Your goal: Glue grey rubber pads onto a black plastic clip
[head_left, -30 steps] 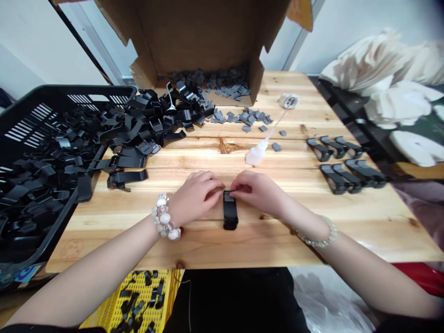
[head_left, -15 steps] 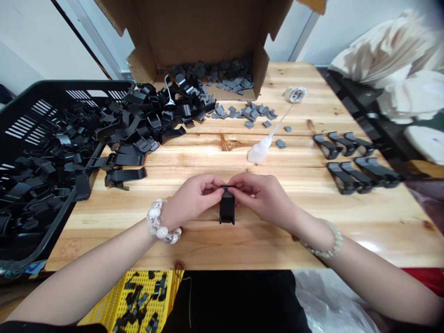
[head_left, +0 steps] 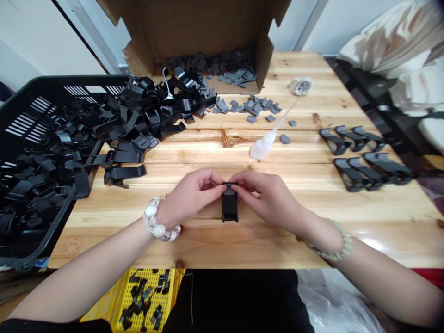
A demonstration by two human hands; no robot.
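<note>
Two hands: left hand [head_left: 194, 194] and right hand [head_left: 265, 196] meet at the top end of one black clip [head_left: 229, 204]
Left grip: thumb and finger pinching the clip's upper left corner
Right grip: thumb and finger pinching its upper right corner
Clip: near the front edge of the wooden surface [head_left: 194, 238], between the hands
Beyond the hands: white squeeze bottle [head_left: 262, 145] lying tilted, loose grey pads [head_left: 256, 105] near the cardboard box [head_left: 208, 27]
Right side: two rows of black clips [head_left: 367, 173]
Left side: black basket [head_left: 38, 104], heaped with black parts [head_left: 138, 111]
</note>
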